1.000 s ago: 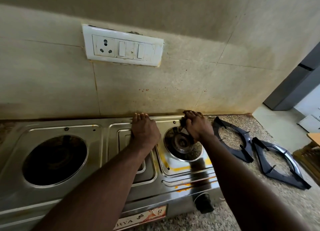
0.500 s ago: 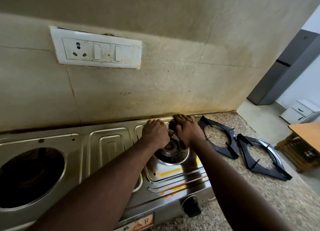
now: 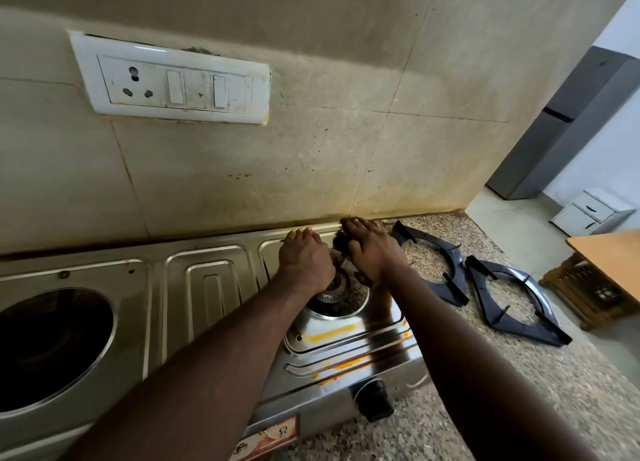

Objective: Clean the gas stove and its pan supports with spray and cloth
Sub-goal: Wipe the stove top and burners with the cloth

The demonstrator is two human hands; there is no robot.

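Stove: a steel gas stove (image 3: 207, 287) stands on a speckled stone counter (image 3: 519, 374) against a stained tiled wall; its left end runs out of view.
Right well: the round well (image 3: 360, 304) at the stove's right end holds the burner (image 3: 332, 296), which is partly covered by both hands.
Left well: the larger round opening (image 3: 52, 349) is dark inside, and nothing in it can be made out.
Left hand: the left hand (image 3: 304, 263) lies knuckles-up over the back of the burner with its fingers bent downward; whether it holds anything cannot be told.
Right hand: the right hand (image 3: 374, 252) sits just beside it at the well's rear right and grips a dark wad (image 3: 341, 241), which shows between the two hands; its material is unclear.
Pan supports: the near pan support (image 3: 450, 249) and the far pan support (image 3: 479, 289) lie flat on the counter right of the stove, side by side and off the burners.
Stains: yellow-orange smears (image 3: 332, 332) mark the steel in front of the right well.
Knob: a black knob (image 3: 375, 400) sits on the stove's front.
Front label: a sticker (image 3: 266, 440) is cut off by the lower edge and unreadable.
Wall: a white switch board (image 3: 173, 83) hangs above the stove.
Far right: a wooden table (image 3: 609, 259) is cut by the frame; a white drawer unit (image 3: 585, 214) stands closed beyond it.
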